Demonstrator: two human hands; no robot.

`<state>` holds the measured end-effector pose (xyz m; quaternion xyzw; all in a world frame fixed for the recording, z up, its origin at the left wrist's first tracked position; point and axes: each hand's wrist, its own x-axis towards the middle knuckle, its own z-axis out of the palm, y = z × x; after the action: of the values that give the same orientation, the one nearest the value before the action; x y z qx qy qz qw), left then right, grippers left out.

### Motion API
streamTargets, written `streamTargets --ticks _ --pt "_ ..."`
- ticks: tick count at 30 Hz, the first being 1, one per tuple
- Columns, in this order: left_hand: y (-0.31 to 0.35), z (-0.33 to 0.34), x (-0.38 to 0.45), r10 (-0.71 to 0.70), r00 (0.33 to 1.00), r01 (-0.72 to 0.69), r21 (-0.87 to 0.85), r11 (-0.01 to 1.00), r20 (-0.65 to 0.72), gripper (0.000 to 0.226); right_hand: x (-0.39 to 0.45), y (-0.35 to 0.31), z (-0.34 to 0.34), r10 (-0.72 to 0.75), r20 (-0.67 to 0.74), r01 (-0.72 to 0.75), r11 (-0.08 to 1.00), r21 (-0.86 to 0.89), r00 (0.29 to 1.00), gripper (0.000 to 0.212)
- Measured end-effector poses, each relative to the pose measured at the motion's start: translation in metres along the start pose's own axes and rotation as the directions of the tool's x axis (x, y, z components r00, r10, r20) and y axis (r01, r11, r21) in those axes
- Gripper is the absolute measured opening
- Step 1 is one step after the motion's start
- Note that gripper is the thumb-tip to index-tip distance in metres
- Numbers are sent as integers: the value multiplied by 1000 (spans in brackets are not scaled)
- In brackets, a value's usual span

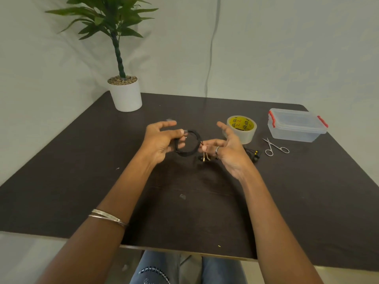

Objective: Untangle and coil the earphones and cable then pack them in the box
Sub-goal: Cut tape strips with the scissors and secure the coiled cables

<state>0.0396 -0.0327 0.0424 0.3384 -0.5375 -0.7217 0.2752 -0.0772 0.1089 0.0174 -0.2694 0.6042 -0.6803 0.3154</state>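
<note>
Left hand (pixel 162 140) gripping coiled cable (pixel 189 143)

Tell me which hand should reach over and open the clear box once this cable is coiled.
Probably the right hand: the red-latched box sits on its side, closed, past the tape roll. The left hand grips the coiled black cable.

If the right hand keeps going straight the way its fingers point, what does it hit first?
Most likely the coiled black cable that the left hand grips: the right hand points leftward at it, fingertips almost touching, though depth is unclear.
</note>
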Motion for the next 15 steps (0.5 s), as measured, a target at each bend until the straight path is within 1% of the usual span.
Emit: streamTargets --ticks 2,4,6,8,10,12,15 --pt "-3 -6 -1 -50 998 51 12 999 -47 38 2 3 5 -16 -7 16 1000 2 1000 93" --pt "-10 -11 1 -73 993 78 59 995 -90 33 5 8 11 -27 -44 27 1000 3 999 86" --pt "-17 -17 3 -39 986 66 167 984 -161 30 8 13 16 -21 -89 17 999 -37 996 80" --pt "-24 -24 8 83 970 8 371 929 -228 28 10 18 18 -32 -136 12 990 -144 990 71" --pt "-27 -29 7 161 960 -21 511 859 -231 28 11 23 19 -73 -140 33 962 -272 987 63" --pt "-30 -34 8 170 956 -7 561 828 -239 30 11 27 20 -122 -135 59 915 -399 983 56" --pt "-28 -39 9 150 959 14 570 822 -240 31 11 29 20 -189 -136 99 863 -495 973 47"
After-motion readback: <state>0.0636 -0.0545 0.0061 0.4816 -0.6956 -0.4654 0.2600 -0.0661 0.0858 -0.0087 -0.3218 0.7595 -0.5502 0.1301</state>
